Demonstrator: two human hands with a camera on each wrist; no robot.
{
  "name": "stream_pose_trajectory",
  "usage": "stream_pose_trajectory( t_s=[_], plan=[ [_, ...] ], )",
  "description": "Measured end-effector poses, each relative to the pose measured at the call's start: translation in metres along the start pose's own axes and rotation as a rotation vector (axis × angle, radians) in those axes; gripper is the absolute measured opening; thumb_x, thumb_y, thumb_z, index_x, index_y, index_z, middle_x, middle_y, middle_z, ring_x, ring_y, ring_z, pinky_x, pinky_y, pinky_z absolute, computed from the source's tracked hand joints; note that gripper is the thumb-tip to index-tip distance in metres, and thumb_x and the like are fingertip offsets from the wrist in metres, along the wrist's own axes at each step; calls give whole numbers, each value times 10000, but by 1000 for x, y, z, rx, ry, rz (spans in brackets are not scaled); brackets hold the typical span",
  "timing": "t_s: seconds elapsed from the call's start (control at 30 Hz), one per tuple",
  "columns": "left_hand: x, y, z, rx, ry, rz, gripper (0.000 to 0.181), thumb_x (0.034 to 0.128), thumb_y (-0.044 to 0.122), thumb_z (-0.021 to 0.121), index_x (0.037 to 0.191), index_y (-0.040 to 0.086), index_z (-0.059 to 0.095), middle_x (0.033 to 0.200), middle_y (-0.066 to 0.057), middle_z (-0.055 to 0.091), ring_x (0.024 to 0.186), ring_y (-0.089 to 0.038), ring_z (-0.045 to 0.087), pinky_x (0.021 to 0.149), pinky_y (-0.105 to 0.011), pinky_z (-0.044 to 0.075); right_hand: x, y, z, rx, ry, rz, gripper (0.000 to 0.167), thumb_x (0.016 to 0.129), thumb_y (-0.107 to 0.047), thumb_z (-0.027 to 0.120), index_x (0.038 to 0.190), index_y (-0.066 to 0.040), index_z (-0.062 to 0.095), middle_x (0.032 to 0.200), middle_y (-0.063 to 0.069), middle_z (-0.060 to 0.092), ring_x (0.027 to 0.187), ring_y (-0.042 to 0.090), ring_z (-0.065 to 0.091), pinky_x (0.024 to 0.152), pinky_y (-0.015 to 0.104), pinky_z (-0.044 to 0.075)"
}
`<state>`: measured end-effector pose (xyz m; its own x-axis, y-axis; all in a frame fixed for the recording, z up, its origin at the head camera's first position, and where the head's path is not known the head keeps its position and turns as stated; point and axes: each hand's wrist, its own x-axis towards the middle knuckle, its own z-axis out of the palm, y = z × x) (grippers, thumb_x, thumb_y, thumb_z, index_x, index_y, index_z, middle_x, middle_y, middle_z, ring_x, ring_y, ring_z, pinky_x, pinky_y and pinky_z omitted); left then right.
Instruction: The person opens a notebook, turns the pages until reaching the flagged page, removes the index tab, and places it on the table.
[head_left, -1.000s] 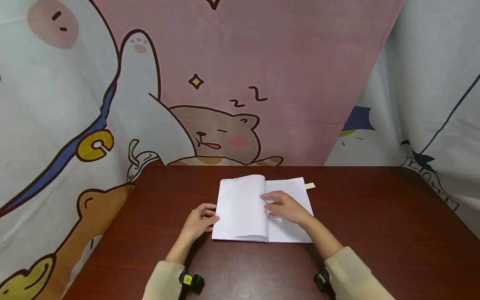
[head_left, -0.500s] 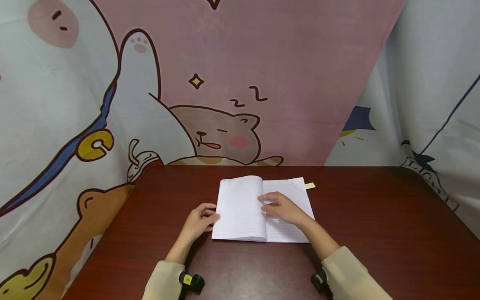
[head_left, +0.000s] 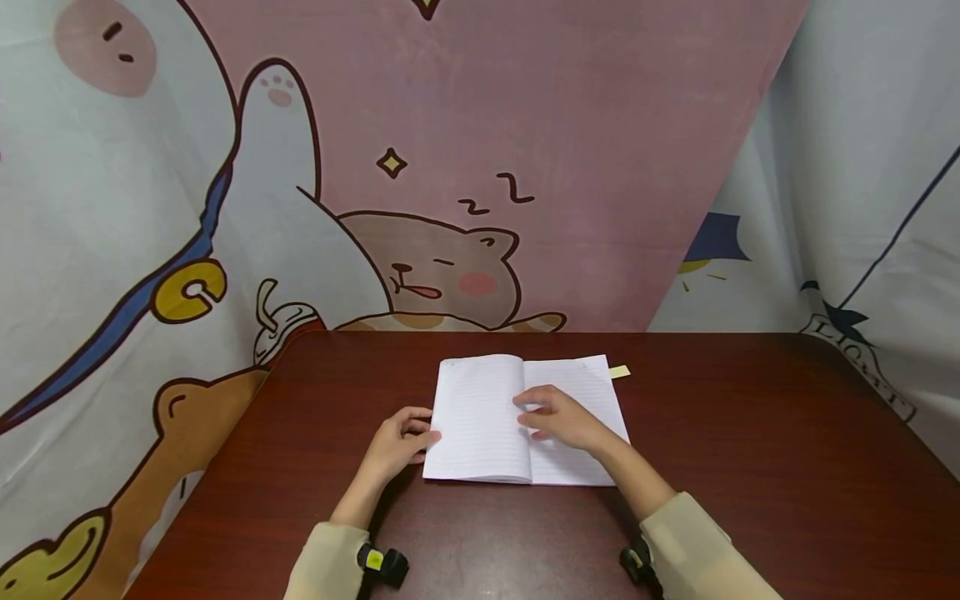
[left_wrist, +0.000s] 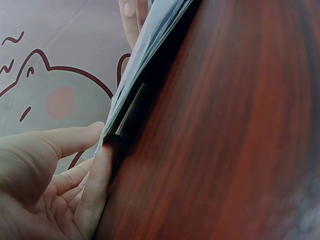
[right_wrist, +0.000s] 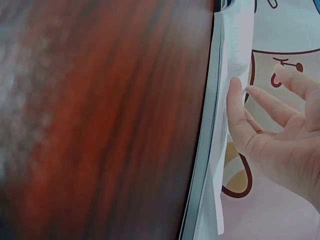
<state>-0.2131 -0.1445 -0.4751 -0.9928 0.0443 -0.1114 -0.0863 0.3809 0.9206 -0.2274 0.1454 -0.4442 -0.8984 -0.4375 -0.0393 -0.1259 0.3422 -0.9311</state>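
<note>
An open lined notebook [head_left: 480,425] lies on the wooden table, its left pages slightly bowed near the spine. My left hand [head_left: 397,444] pinches the notebook's left edge. In the left wrist view its thumb [left_wrist: 82,139] is at the top of the edge and a finger [left_wrist: 97,185] is under it. Over the right page near the spine is my right hand [head_left: 562,419], fingers loosely bent with nothing held between them. The right wrist view shows its little finger [right_wrist: 237,110] against or very close to the paper; contact is hard to tell.
A pale yellow tab [head_left: 620,372] sticks out from the notebook's upper right edge. The dark red-brown table [head_left: 757,450] extends around it. Behind the table hangs a cartoon-printed cloth [head_left: 585,167], with another white cloth [head_left: 885,208] at the right.
The right hand has shifted slightly left and toward me. The left page beside the spine has settled flatter. My left hand keeps its place.
</note>
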Motion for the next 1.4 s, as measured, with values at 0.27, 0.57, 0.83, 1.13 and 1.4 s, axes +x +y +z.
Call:
stream_pose_trajectory(
  t_s=[0.27, 0.57, 0.83, 1.13, 1.4],
  plan=[
    [0, 0, -1, -9, -1, -16, 359, 876, 125, 758, 1213, 62, 648, 1028, -121, 713, 755, -137, 654, 679, -346, 610, 2, 0, 3, -19, -3, 6, 394, 973, -94, 605, 1279, 150, 561, 1398, 348, 413, 1171, 403, 611, 800, 400, 611],
    [0, -1, 0, -10, -4, -10, 371, 866, 108, 764, 1213, 53, 647, 1013, -115, 710, 737, -133, 653, 681, -351, 611, 1, -2, 6, -7, -3, 47, 419, 973, -117, 610, 1290, 151, 558, 1432, 343, 369, 1167, 364, 583, 830, 404, 605],
    [-7, 10, 0, -13, -2, 6, 382, 855, 73, 767, 1211, 16, 640, 992, -137, 707, 729, -143, 657, 677, -359, 611, 1, -3, 7, -26, 6, 80, 417, 975, -132, 613, 1297, 129, 567, 1444, 335, 353, 1172, 375, 572, 836, 401, 601],
    [-1, 1, 2, 5, 15, -1, 409, 841, 67, 782, 1219, 17, 635, 999, -151, 701, 732, -152, 659, 661, -374, 607, 2, -2, 7, -38, 8, 82, 422, 973, -138, 614, 1296, 129, 568, 1439, 338, 353, 1169, 376, 570, 836, 396, 601],
    [0, 3, 1, 11, 4, -8, 395, 848, 88, 781, 1212, 32, 639, 1000, -141, 701, 732, -131, 652, 666, -343, 604, 4, 0, 6, -57, 20, 57, 384, 971, -132, 615, 1271, 107, 595, 1405, 323, 399, 1171, 377, 588, 787, 364, 608]
  ],
)
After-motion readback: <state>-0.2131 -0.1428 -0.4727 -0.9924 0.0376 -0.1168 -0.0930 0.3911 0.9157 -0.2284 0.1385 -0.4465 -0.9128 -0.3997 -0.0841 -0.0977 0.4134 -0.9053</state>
